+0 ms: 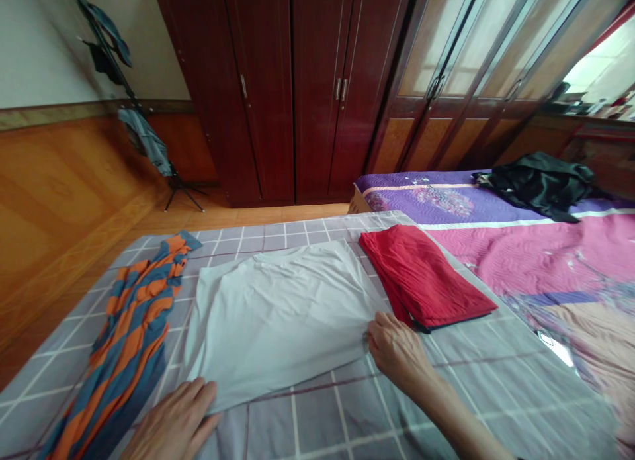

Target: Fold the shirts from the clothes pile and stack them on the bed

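A white T-shirt (282,314) lies spread on the grey checked bedsheet (342,414), its neckline at the far side and light creases across it. My left hand (176,417) rests at the shirt's near left corner, fingers stretched out over the cloth and thumb apart. At the near right corner my right hand (394,344) has its fingers closed on the shirt's edge. Right of the shirt is a folded red garment (426,275), close beyond my right hand. On the left, an orange and blue striped garment (133,327) lies bunched lengthwise.
A second bed with a purple and pink cover (496,248) adjoins on the right, a black garment (540,182) on it. A white phone-like object (555,351) lies by the bed edge. Dark red wardrobes (317,89) and a coat stand (133,102) stand beyond.
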Action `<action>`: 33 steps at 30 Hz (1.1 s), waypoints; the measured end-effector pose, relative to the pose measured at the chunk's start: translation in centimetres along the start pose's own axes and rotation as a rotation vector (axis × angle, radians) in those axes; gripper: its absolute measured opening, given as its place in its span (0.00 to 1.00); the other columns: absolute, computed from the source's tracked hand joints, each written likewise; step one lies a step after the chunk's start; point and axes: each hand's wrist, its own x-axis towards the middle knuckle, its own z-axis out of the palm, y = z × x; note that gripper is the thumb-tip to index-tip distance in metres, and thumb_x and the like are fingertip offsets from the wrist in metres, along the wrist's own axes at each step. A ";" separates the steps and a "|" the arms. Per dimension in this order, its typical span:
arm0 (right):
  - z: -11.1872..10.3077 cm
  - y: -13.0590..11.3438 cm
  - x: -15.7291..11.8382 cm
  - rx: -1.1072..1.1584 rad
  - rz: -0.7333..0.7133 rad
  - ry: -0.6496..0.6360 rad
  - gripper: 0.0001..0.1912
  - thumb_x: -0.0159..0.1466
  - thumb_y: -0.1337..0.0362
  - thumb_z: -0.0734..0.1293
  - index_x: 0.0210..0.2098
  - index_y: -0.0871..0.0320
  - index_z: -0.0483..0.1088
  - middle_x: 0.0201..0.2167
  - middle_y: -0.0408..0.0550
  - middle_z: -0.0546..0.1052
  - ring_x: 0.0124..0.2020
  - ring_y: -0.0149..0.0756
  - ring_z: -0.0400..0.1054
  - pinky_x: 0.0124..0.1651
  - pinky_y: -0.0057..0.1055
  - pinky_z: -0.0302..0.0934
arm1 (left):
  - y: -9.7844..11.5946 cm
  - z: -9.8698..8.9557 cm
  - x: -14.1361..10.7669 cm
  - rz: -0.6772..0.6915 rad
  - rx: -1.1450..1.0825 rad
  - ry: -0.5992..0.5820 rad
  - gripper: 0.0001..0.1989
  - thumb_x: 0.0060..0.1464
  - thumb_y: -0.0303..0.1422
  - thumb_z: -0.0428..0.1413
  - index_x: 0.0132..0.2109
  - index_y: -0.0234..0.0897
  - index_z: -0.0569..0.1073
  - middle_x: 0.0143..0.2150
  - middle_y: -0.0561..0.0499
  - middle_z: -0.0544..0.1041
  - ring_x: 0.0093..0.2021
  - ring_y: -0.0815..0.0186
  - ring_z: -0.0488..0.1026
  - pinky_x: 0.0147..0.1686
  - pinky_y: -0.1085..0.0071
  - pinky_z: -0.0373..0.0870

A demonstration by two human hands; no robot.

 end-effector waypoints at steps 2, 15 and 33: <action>-0.3 -0.3 0.3 0.000 0.007 -0.028 0.11 0.60 0.73 0.60 0.25 0.57 0.69 0.27 0.47 0.71 0.31 0.37 0.66 0.34 0.33 0.53 | -0.3 -0.6 -0.4 0.005 -0.011 -0.092 0.10 0.58 0.34 0.48 0.41 0.41 0.73 0.41 0.46 0.78 0.44 0.56 0.75 0.45 0.61 0.70; 3.4 -7.0 4.7 0.258 -0.434 -0.011 0.37 0.63 0.49 0.61 0.63 0.67 0.53 0.65 0.62 0.54 0.66 0.52 0.44 0.64 0.49 0.45 | 1.5 2.8 8.3 0.287 0.249 0.587 0.33 0.59 0.46 0.49 0.67 0.39 0.52 0.67 0.43 0.56 0.66 0.52 0.52 0.61 0.53 0.51; 3.7 -5.1 12.4 0.186 -0.275 -0.030 0.32 0.66 0.50 0.58 0.63 0.61 0.56 0.65 0.57 0.54 0.66 0.49 0.44 0.64 0.47 0.43 | 3.9 -1.6 18.3 0.111 0.021 0.395 0.31 0.62 0.45 0.44 0.67 0.38 0.51 0.69 0.44 0.48 0.69 0.52 0.42 0.63 0.47 0.41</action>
